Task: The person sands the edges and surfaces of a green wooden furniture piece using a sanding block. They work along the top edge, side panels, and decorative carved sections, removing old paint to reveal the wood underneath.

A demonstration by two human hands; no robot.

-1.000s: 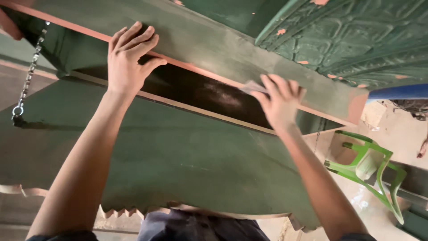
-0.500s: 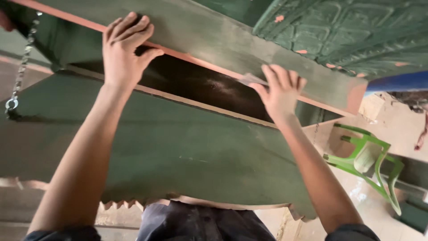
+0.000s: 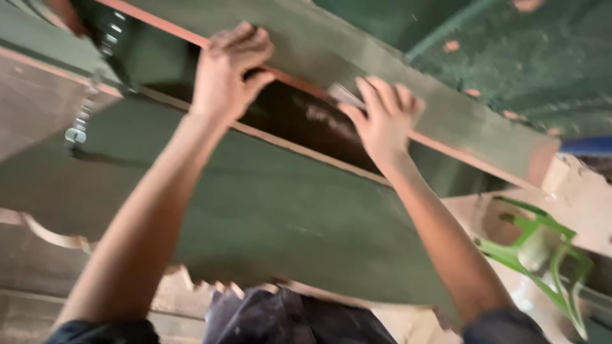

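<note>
Under the right hand (image 3: 382, 121), sandpaper (image 3: 344, 95) flat on green board (image 3: 395, 70); left grip (image 3: 226, 76) clamped on its edge.

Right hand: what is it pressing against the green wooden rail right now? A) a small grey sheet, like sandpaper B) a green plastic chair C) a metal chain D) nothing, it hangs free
A: the right hand lies flat on the green rail with a small grey sheet showing under its fingertips; the chain hangs far to the left.
</note>
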